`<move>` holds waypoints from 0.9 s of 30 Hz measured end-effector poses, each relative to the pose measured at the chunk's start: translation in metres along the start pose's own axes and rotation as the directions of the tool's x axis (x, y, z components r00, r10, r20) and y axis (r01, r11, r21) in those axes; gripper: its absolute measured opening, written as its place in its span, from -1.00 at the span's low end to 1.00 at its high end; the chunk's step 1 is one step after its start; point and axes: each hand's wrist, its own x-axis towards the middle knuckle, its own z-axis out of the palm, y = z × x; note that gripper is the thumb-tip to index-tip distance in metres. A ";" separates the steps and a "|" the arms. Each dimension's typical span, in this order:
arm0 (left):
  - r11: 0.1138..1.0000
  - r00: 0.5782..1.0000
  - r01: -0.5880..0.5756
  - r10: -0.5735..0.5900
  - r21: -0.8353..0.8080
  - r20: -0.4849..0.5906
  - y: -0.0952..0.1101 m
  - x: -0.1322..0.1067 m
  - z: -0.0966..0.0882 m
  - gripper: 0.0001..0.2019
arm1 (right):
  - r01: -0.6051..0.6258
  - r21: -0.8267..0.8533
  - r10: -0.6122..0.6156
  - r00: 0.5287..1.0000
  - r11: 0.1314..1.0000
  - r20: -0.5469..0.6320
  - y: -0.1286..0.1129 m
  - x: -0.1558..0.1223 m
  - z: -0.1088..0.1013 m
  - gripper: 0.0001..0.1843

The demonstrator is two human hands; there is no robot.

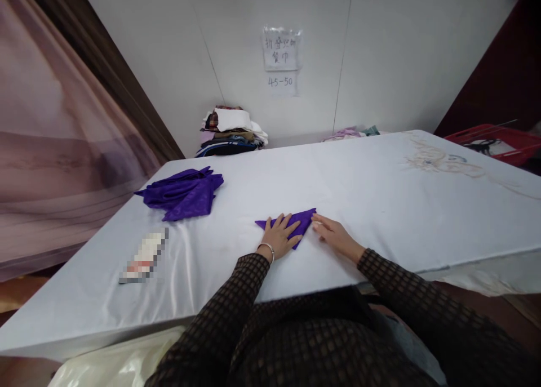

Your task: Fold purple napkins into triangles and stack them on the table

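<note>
A purple cloth napkin (303, 218) lies folded into a flat triangle on the white-covered table (380, 195), just in front of me. My left hand (279, 236) rests flat on the napkin with fingers spread; a silver bangle circles that wrist. My right hand (333, 233) lies on the table at the napkin's right corner, fingers stretched out and touching its tip. Both sleeves are dark with a check pattern.
A heap of purple napkins (181, 192) sits at the far left of the table. A blurred flat item (144, 257) lies near the left front. Stacked folded textiles (231, 130) stand against the wall, under paper signs (282, 60). A red basket (499, 142) is at right.
</note>
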 end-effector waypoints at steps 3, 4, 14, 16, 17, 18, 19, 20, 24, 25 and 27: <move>1.000 0.999 0.018 -0.018 -0.020 0.037 0.002 0.002 -0.006 -0.43 | -0.283 0.382 0.247 0.959 0.880 0.141 -0.005 -0.013 0.008 -0.40; 0.999 0.998 0.028 -0.026 -0.030 0.060 0.002 0.003 -0.009 -0.43 | -0.331 0.460 0.277 0.943 0.824 0.184 -0.007 -0.016 0.009 -0.41; 0.977 0.983 0.165 -0.152 -0.133 0.106 0.009 0.009 -0.037 -0.59 | -0.390 0.629 0.191 0.913 0.673 0.361 -0.014 -0.010 0.009 -0.82; 0.961 0.975 0.219 -0.210 -0.169 0.073 0.010 0.008 -0.039 -0.62 | -0.397 0.619 0.204 0.910 0.678 0.360 -0.015 -0.011 0.008 -0.80; 0.950 0.968 0.249 -0.241 -0.189 0.063 0.009 0.009 -0.040 -0.63 | -0.404 0.616 0.224 0.909 0.676 0.350 -0.016 -0.011 0.007 -0.77; 0.938 0.961 0.277 -0.271 -0.206 0.058 0.009 0.010 -0.039 -0.63 | -0.412 0.615 0.249 0.908 0.672 0.336 -0.017 -0.012 0.006 -0.73; 0.927 0.953 0.303 -0.298 -0.221 0.058 0.008 0.011 -0.039 -0.62 | -0.419 0.615 0.274 0.907 0.668 0.319 -0.018 -0.012 0.005 -0.67; 0.917 0.946 0.324 -0.319 -0.233 0.060 0.006 0.012 -0.037 -0.60 | -0.424 0.614 0.298 0.905 0.665 0.302 -0.020 -0.012 0.004 -0.61; 0.860 0.914 0.404 -0.393 -0.311 0.100 -0.001 0.020 -0.031 -0.56 | -0.430 0.577 0.336 0.903 0.695 0.268 -0.023 -0.009 -0.001 -0.51; 0.840 0.905 0.424 -0.410 -0.338 0.115 -0.003 0.021 -0.030 -0.55 | -0.430 0.565 0.334 0.903 0.704 0.270 -0.022 -0.007 -0.002 -0.51; 0.798 0.888 0.456 -0.438 -0.395 0.141 -0.006 0.021 -0.028 -0.57 | -0.432 0.542 0.329 0.902 0.721 0.280 -0.021 -0.001 -0.005 -0.50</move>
